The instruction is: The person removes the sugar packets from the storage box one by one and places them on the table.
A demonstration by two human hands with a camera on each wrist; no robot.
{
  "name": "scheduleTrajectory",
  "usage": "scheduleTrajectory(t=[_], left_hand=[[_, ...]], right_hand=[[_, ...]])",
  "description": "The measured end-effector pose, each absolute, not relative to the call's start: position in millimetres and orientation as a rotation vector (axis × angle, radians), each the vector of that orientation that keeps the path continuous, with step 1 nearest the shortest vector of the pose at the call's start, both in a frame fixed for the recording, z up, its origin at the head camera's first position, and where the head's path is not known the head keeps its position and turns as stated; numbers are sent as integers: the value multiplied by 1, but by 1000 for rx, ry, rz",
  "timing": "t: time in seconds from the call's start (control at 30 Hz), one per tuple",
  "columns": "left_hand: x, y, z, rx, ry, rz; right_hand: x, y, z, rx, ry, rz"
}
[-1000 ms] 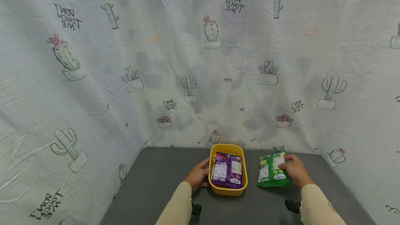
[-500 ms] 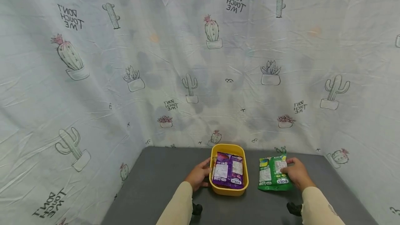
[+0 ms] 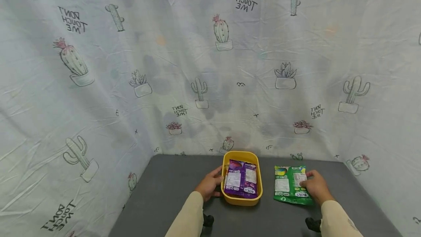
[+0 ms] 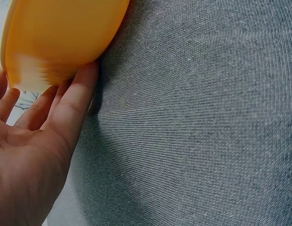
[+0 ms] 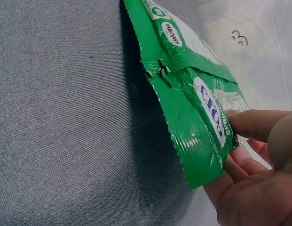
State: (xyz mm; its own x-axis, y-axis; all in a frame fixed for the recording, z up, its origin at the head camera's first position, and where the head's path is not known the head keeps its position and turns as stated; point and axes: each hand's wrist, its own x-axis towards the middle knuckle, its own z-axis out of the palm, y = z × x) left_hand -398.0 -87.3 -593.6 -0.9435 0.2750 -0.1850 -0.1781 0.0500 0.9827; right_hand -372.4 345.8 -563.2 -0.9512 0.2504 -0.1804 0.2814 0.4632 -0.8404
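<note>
My left hand (image 3: 210, 184) lies along the left outer wall of a yellow plastic basket (image 3: 241, 202), fingers fairly straight and fingertips against the wall. Inside the basket, a purple candy bag (image 3: 241, 179) lies with its printed back up. In the left wrist view, the fingers (image 4: 73, 101) reach the basket's side (image 4: 66, 33) close over the table. To the right, my right hand (image 3: 316, 186) pinches a green candy bag (image 3: 291, 185) by its right edge. In the right wrist view the thumb (image 5: 258, 123) lies on the bag's printed face (image 5: 183, 61), with the fingers beneath.
A grey table (image 3: 177, 173) carries the basket and green bag. Behind and at both sides hangs a pale curtain (image 3: 230, 120) printed with cacti. Dark wrist straps (image 3: 208, 220) show below both sleeves.
The green bag has shifted slightly right and toward me, and now lies flatter, with my right hand still holding it. My left hand stays at the basket.
</note>
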Motion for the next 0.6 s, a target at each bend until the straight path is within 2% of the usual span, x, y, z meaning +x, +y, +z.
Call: scheduleTrajectory(t=[0.6], left_hand=[[-399,-90,-596,108,1997,1969]], right_hand=[[-365,367,-569,566,2644,-1589]])
